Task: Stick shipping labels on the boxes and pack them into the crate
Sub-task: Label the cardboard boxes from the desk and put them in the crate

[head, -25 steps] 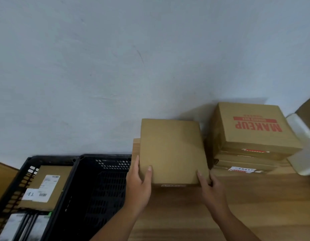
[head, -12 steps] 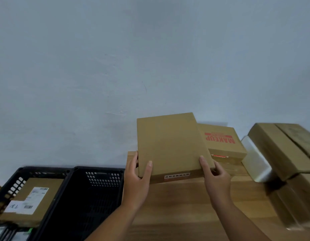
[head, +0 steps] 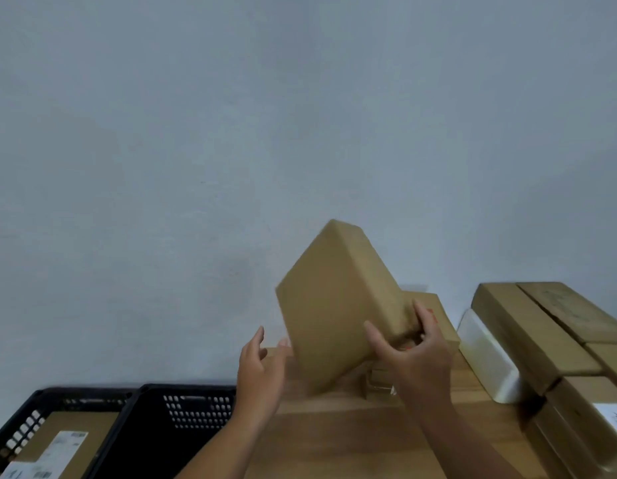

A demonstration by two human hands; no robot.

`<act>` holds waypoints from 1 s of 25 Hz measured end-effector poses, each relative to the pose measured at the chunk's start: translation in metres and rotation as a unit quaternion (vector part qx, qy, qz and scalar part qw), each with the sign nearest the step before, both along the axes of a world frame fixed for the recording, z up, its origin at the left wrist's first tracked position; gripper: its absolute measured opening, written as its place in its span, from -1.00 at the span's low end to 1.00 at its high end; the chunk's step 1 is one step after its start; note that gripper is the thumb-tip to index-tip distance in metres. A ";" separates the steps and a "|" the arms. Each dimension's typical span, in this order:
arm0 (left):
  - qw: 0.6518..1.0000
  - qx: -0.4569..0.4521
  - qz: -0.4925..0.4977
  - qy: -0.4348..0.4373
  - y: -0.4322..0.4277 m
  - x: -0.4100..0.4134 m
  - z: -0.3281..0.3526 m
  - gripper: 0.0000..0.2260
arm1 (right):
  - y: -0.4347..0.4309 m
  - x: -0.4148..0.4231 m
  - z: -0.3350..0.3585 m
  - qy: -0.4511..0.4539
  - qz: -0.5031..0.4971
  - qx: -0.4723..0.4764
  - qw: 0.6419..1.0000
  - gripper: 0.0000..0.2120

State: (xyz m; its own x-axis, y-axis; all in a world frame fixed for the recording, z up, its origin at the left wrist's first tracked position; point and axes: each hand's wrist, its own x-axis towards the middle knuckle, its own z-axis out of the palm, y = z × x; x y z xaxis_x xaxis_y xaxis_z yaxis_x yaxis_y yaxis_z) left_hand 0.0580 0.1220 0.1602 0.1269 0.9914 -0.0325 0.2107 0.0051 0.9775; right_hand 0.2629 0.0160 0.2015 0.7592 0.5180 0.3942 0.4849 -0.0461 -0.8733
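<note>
A plain brown cardboard box (head: 334, 305) is tilted in the air, its lower right corner gripped by the right hand (head: 417, 357). At lower left 2 black perforated crates stand side by side: the inner crate (head: 182, 409), and the outer crate (head: 20, 430) holding a flat box (head: 34, 444) with a white shipping label (head: 63, 447) on top. More stacked boxes (head: 528, 326) sit at right

Plain pale grey wall (head: 231, 133), evenly lit, rising directly behind the far edge of a wooden worktop (head: 334, 437).
</note>
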 end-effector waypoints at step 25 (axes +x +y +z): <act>0.964 -0.127 -0.126 -0.195 0.006 0.028 0.057 -0.26 | -0.040 0.064 0.015 0.311 0.170 -0.080 0.932 -0.68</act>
